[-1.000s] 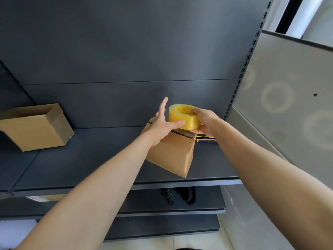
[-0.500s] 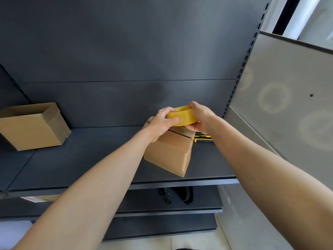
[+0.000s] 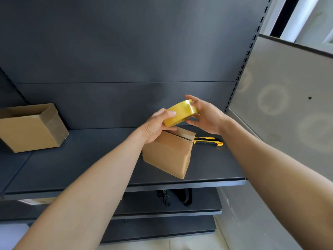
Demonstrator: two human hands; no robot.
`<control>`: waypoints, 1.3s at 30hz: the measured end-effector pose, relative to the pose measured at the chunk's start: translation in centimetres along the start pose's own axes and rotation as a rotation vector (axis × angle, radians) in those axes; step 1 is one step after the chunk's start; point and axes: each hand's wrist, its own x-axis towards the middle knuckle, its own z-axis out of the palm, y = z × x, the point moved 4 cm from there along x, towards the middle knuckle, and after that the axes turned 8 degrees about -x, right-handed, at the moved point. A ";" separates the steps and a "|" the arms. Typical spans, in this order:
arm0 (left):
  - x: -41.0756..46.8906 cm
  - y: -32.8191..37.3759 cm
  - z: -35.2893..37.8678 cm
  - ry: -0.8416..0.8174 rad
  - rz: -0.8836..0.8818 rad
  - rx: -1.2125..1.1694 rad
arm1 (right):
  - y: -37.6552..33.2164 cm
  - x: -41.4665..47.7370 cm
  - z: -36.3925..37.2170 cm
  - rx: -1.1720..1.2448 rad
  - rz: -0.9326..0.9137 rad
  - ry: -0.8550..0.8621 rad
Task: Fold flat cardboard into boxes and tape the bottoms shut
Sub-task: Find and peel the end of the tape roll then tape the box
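Both hands up in front of the dark metal shelf [image 3: 90, 159]. Left hand [image 3: 156, 126] grips the yellow tape roll [image 3: 181, 112], thumb on its outer band, fingers curled beneath. Right hand [image 3: 207, 114] pinches the roll's far side, fingertips at the top edge, thumb below. The roll is tilted, just above the small cardboard box [image 3: 169, 152], which sits on the shelf (top flaps closed, seam showing). Yellow-and-black utility knife [image 3: 207, 141] lies behind the box. An open box [image 3: 30, 127] stands far left.
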 end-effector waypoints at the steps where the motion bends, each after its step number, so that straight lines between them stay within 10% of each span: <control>1: -0.1 0.0 -0.1 0.000 0.001 -0.022 | -0.1 -0.1 0.2 -0.005 -0.018 -0.098; 6: -0.3 0.2 -0.5 -0.020 0.013 -0.146 | -1.0 -0.3 0.4 -0.227 -0.040 -0.217; 11: 0.0 0.3 -0.8 0.037 0.034 -0.158 | -1.8 -0.2 0.2 -0.632 -0.147 0.173; 19: 0.8 -0.3 0.1 0.082 0.019 0.020 | -2.9 -1.0 1.9 -1.172 -0.299 0.273; 39: 0.9 0.9 -0.5 0.141 0.056 -0.039 | -1.8 -0.8 1.3 -1.160 -0.255 0.332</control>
